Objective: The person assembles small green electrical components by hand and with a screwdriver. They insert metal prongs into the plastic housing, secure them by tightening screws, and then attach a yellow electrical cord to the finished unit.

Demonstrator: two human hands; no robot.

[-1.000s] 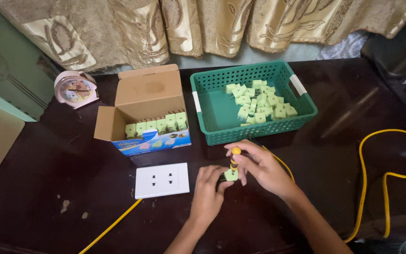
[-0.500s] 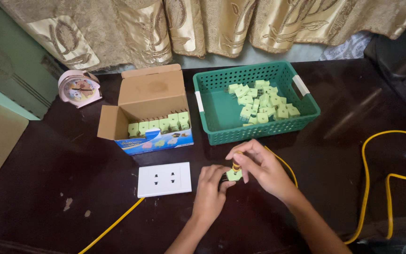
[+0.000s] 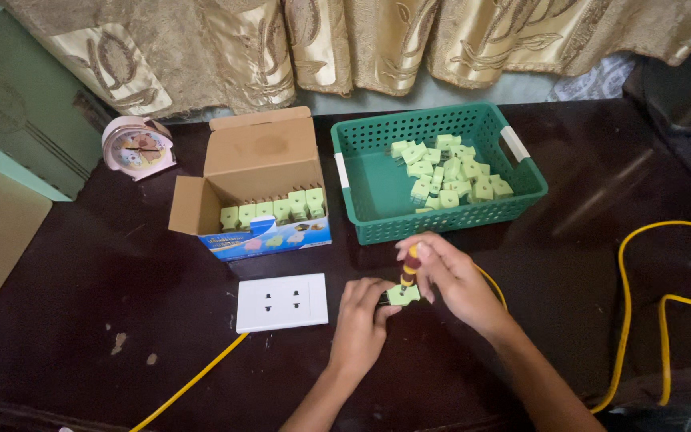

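Far left of the grip, at the back of the dark counter [image 3: 81, 280], a pink clock [image 3: 137, 148] stands by the curtain [image 3: 201, 56]; nearer, up and left of the grip, an open box [image 3: 253, 188] holds a row of pale green parts; a white plate [image 3: 281, 302] with two sockets lies just left of the grip, and a yellow cable [image 3: 189, 384] runs from under it toward the near edge.

The left hand [image 3: 360, 324] lies low on the counter, its grip closed on the sides of a green part [image 3: 403, 294], thumb and fingertips pinching it against the top; the part sits between the two hands, in front of the basket.

The right hand [image 3: 453, 280] meets it from the right; its grip is curled shut around a screwdriver [image 3: 411, 268] with a red and yellow handle, held upright with the tip down on the part.

Straight behind the grip, a green basket [image 3: 377, 192] holds a heap of the same green parts toward its right side; well to the right of the grip, a second stretch of cable loops across the counter.
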